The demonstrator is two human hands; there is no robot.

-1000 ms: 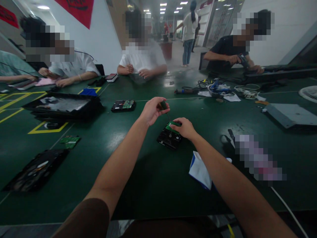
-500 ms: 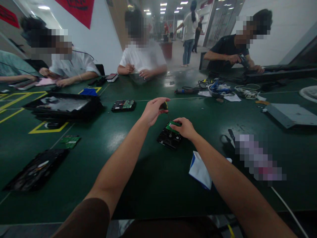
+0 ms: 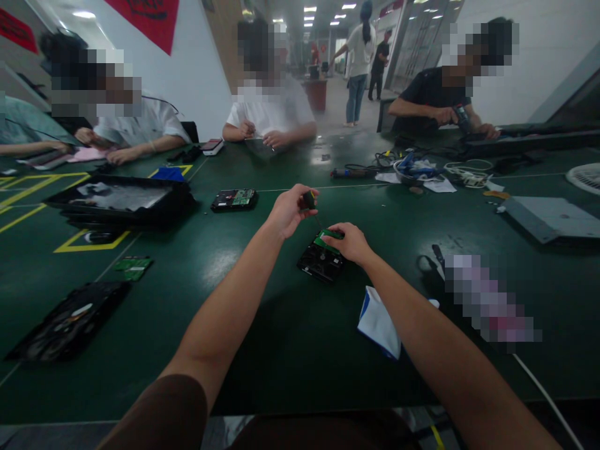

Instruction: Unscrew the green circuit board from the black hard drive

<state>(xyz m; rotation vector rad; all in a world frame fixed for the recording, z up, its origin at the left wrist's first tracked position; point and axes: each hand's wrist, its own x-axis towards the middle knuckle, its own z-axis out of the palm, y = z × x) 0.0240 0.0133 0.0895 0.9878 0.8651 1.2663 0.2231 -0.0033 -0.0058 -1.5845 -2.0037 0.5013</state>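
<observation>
My left hand is closed around the dark and yellow handle of a screwdriver. Its thin shaft slants down to the far edge of a black hard drive on the table; what exactly the tip touches is too small to tell. A green circuit board lies on top of the drive. From the right, my right hand grips the drive's far right side, its thumb and fingers over the board.
A white and blue cloth lies under my right forearm. To the left are a second hard drive, a stack of black trays, a loose green board and a black casing. A grey metal box stands right. Several people sit opposite.
The fingers of my left hand have shifted on the screwdriver, and more of its handle shows now. My right hand and the hard drive have stayed in place.
</observation>
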